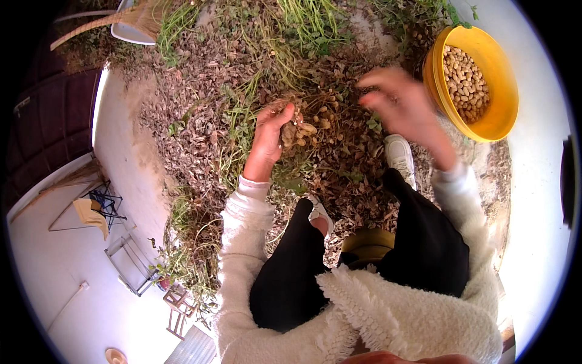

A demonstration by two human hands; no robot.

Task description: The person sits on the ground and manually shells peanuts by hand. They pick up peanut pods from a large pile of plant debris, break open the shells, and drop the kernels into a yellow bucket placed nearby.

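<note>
My left hand [267, 134] is closed around the root end of a peanut plant [280, 104], thumb on top. Pods in their shells [303, 130] hang beside its fingers. Blurred by motion, my right hand [403, 103] is raised between the plant and the yellow bucket [506, 91]. Its thumb and fingers are apart, with nothing visible between them. Inside that bucket lie many unshelled peanuts [465, 85].
Dry leaves [200, 109] cover the ground, with green peanut stems [309, 21] heaped farther off. A broom [142, 21] rests by a white basin [130, 33] at the far left. Stools [177, 306] and a folding chair [94, 212] stand left. A yellowish seat or tub [367, 242] shows between my legs.
</note>
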